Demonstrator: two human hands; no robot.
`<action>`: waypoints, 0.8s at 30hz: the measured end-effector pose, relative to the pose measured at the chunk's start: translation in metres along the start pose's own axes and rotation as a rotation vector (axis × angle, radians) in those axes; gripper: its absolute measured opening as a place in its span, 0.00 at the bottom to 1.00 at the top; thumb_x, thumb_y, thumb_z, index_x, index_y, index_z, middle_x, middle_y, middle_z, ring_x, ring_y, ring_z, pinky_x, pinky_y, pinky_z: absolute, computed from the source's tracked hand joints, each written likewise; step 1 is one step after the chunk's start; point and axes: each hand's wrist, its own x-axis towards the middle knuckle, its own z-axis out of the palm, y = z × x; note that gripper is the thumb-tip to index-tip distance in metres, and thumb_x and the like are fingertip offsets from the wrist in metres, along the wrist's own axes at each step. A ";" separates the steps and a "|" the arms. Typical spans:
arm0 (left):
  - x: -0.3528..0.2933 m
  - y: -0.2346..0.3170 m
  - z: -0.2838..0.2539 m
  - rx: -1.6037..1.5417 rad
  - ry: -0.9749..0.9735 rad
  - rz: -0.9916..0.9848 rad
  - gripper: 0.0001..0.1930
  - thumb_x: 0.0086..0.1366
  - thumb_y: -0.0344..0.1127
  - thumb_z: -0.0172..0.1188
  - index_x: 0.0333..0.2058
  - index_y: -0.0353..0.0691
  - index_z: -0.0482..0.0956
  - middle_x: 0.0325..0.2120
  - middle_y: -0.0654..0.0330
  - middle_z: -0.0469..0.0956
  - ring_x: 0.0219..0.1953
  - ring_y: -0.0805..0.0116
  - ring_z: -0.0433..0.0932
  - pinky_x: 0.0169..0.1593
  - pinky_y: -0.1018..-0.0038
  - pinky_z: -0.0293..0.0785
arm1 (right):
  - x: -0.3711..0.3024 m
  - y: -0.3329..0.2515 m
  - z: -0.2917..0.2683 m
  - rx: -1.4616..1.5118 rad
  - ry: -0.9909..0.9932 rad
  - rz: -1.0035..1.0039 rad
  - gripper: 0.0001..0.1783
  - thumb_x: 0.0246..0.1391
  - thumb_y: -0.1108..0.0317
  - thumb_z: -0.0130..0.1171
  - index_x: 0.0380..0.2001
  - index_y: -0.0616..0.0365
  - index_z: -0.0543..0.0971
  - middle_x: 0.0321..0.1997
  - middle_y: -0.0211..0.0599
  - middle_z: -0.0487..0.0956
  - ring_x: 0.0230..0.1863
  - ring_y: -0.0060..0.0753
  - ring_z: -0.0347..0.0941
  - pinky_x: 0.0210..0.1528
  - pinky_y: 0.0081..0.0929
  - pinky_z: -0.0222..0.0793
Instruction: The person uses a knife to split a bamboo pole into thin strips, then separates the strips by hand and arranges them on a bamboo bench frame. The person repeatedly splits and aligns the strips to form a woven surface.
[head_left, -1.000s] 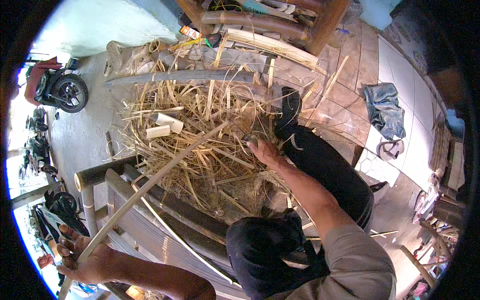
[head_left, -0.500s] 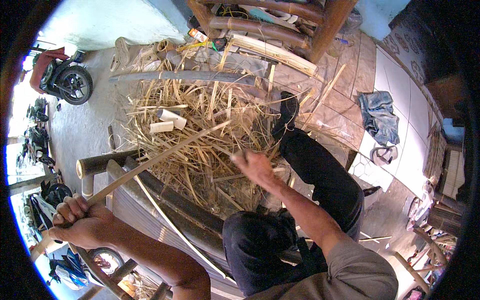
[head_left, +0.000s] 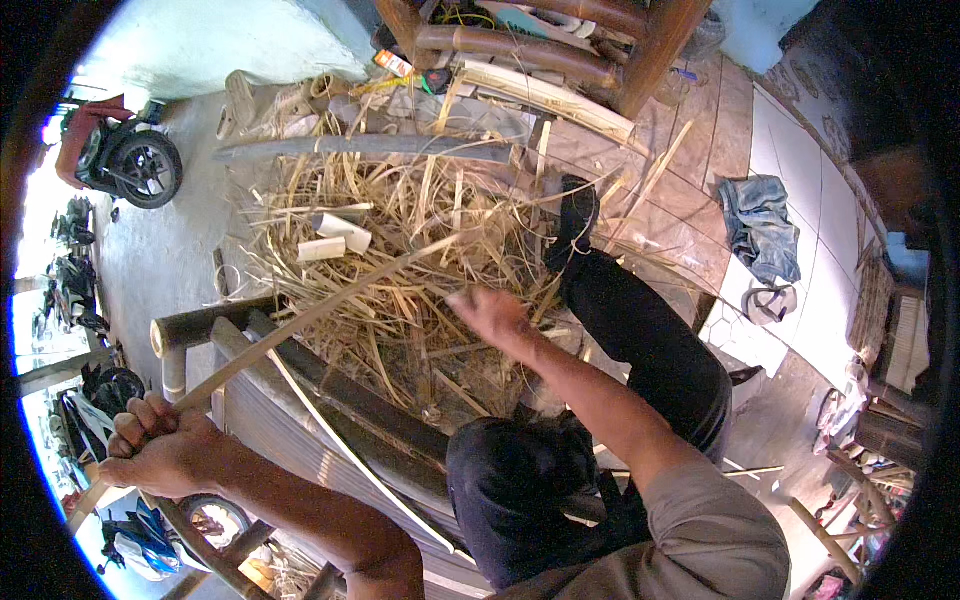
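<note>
My left hand (head_left: 165, 445) is closed in a fist around a long, thin bamboo strip (head_left: 270, 343). The strip slants up and to the right, its far end over the pile of shavings (head_left: 400, 205). My right hand (head_left: 495, 320), fingers curled together, is over the near right part of that pile, just below the strip's far end. What it grips, if anything, is too blurred to make out. Below the strip, dark bamboo poles (head_left: 370, 395) form the edge of a bench, with a pale thin strip (head_left: 350, 455) lying across it.
Two short pale bamboo pieces (head_left: 342, 232) lie on the shavings. Behind them are a long grey pole (head_left: 370, 148) and a brown bamboo frame (head_left: 520, 48). A motorbike (head_left: 140, 165) stands at the far left. Denim shorts (head_left: 762, 225) lie on the right floor.
My right hand has moved slightly left and is a bit closer to the strip. My left hand keeps its hold on the bamboo strip, nearly still.
</note>
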 end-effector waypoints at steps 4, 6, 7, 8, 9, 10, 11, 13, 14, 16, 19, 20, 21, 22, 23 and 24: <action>0.003 -0.002 -0.001 0.002 0.089 -0.034 0.26 0.76 0.55 0.39 0.20 0.50 0.51 0.15 0.69 0.48 0.17 0.74 0.47 0.20 0.76 0.45 | 0.017 0.052 -0.005 -0.094 0.000 0.131 0.33 0.65 0.39 0.49 0.33 0.64 0.79 0.24 0.53 0.79 0.26 0.58 0.78 0.27 0.50 0.70; 0.005 -0.006 -0.002 -0.014 0.051 -0.020 0.25 0.77 0.55 0.40 0.20 0.51 0.51 0.15 0.70 0.48 0.18 0.74 0.46 0.21 0.76 0.45 | 0.017 0.076 -0.001 -0.142 0.066 0.104 0.31 0.64 0.41 0.51 0.34 0.64 0.80 0.25 0.54 0.79 0.27 0.58 0.78 0.29 0.51 0.71; 0.007 -0.008 -0.002 -0.014 0.072 -0.040 0.25 0.77 0.55 0.40 0.20 0.51 0.51 0.15 0.70 0.48 0.18 0.74 0.46 0.21 0.76 0.45 | 0.014 0.086 0.002 -0.095 0.083 0.154 0.30 0.64 0.42 0.53 0.34 0.64 0.80 0.25 0.54 0.80 0.28 0.59 0.78 0.31 0.51 0.72; 0.009 -0.009 -0.004 0.001 0.039 -0.020 0.25 0.77 0.54 0.40 0.20 0.51 0.51 0.15 0.70 0.47 0.18 0.74 0.46 0.21 0.76 0.45 | 0.011 0.093 0.007 -0.058 0.072 0.255 0.29 0.64 0.43 0.54 0.35 0.64 0.80 0.26 0.55 0.80 0.29 0.59 0.79 0.32 0.51 0.72; 0.011 -0.010 -0.005 -0.017 0.042 -0.035 0.25 0.76 0.55 0.41 0.20 0.52 0.51 0.15 0.70 0.47 0.18 0.74 0.46 0.21 0.76 0.45 | 0.008 0.101 0.006 -0.055 0.142 0.245 0.28 0.62 0.44 0.56 0.36 0.64 0.79 0.28 0.58 0.80 0.32 0.61 0.79 0.35 0.52 0.73; 0.013 -0.011 -0.007 -0.042 0.037 -0.050 0.25 0.76 0.55 0.42 0.20 0.52 0.51 0.15 0.70 0.48 0.17 0.75 0.46 0.21 0.76 0.45 | 0.005 0.104 0.009 -0.028 0.087 0.198 0.29 0.62 0.43 0.56 0.37 0.65 0.79 0.29 0.60 0.80 0.32 0.61 0.79 0.35 0.52 0.73; 0.015 -0.012 -0.009 -0.054 -0.014 -0.033 0.25 0.76 0.55 0.42 0.21 0.52 0.51 0.16 0.70 0.48 0.17 0.75 0.46 0.21 0.77 0.45 | 0.003 0.109 0.007 -0.018 0.077 0.173 0.30 0.62 0.43 0.56 0.37 0.65 0.79 0.29 0.61 0.80 0.32 0.62 0.79 0.36 0.52 0.73; 0.017 -0.015 -0.016 -0.089 -0.024 -0.029 0.26 0.76 0.57 0.42 0.21 0.50 0.55 0.16 0.70 0.48 0.18 0.75 0.47 0.21 0.76 0.45 | 0.004 0.110 0.001 -0.174 0.061 0.172 0.33 0.62 0.41 0.55 0.35 0.69 0.78 0.28 0.63 0.79 0.31 0.62 0.79 0.35 0.50 0.73; 0.019 -0.014 -0.019 -0.129 -0.072 -0.069 0.26 0.76 0.57 0.43 0.21 0.50 0.57 0.16 0.70 0.49 0.17 0.75 0.47 0.21 0.76 0.46 | 0.006 0.108 -0.005 -0.153 0.071 0.206 0.34 0.62 0.40 0.54 0.34 0.69 0.78 0.27 0.62 0.79 0.30 0.62 0.79 0.35 0.50 0.73; 0.022 -0.012 -0.021 -0.184 -0.177 -0.093 0.26 0.76 0.57 0.43 0.21 0.48 0.60 0.16 0.70 0.50 0.17 0.75 0.47 0.21 0.76 0.46 | 0.008 0.091 -0.017 -0.158 0.015 0.342 0.35 0.62 0.39 0.53 0.34 0.70 0.78 0.25 0.59 0.79 0.30 0.61 0.79 0.35 0.50 0.73; 0.019 -0.009 -0.020 -0.352 -0.190 -0.167 0.26 0.73 0.60 0.48 0.23 0.47 0.66 0.16 0.70 0.53 0.16 0.76 0.50 0.21 0.77 0.49 | 0.002 0.043 -0.028 -0.143 -0.042 0.230 0.39 0.62 0.33 0.50 0.35 0.67 0.79 0.22 0.52 0.78 0.25 0.53 0.79 0.29 0.49 0.72; 0.016 -0.008 -0.018 -0.390 -0.197 -0.182 0.26 0.72 0.60 0.49 0.23 0.47 0.67 0.16 0.70 0.54 0.16 0.77 0.50 0.21 0.77 0.49 | -0.006 0.020 -0.027 -0.211 0.016 0.184 0.40 0.62 0.31 0.49 0.36 0.66 0.79 0.21 0.51 0.78 0.24 0.51 0.79 0.27 0.48 0.72; 0.013 -0.005 -0.017 -0.321 -0.186 -0.192 0.26 0.70 0.62 0.52 0.23 0.47 0.66 0.16 0.71 0.54 0.17 0.78 0.50 0.21 0.78 0.48 | -0.013 -0.003 -0.026 -0.090 -0.017 0.112 0.40 0.61 0.32 0.49 0.33 0.67 0.79 0.21 0.55 0.78 0.25 0.57 0.78 0.29 0.51 0.73; 0.009 -0.004 -0.015 -0.355 -0.239 -0.184 0.26 0.71 0.62 0.52 0.22 0.48 0.65 0.16 0.71 0.53 0.16 0.79 0.49 0.21 0.79 0.47 | -0.021 -0.023 -0.024 0.006 -0.027 0.042 0.40 0.61 0.33 0.50 0.31 0.69 0.79 0.22 0.59 0.78 0.26 0.62 0.78 0.31 0.53 0.74; 0.004 -0.002 -0.013 -0.373 -0.233 -0.179 0.26 0.71 0.62 0.52 0.22 0.48 0.64 0.15 0.71 0.53 0.16 0.79 0.49 0.21 0.79 0.47 | -0.027 -0.040 -0.023 0.004 -0.040 -0.035 0.40 0.61 0.33 0.50 0.32 0.69 0.78 0.22 0.58 0.78 0.26 0.62 0.78 0.31 0.53 0.74; 0.001 0.000 -0.011 -0.415 -0.233 -0.155 0.27 0.71 0.61 0.52 0.21 0.48 0.63 0.15 0.71 0.52 0.16 0.79 0.48 0.20 0.79 0.46 | -0.030 -0.052 -0.022 0.004 -0.053 -0.114 0.40 0.62 0.33 0.50 0.34 0.69 0.78 0.21 0.57 0.79 0.26 0.61 0.78 0.30 0.52 0.74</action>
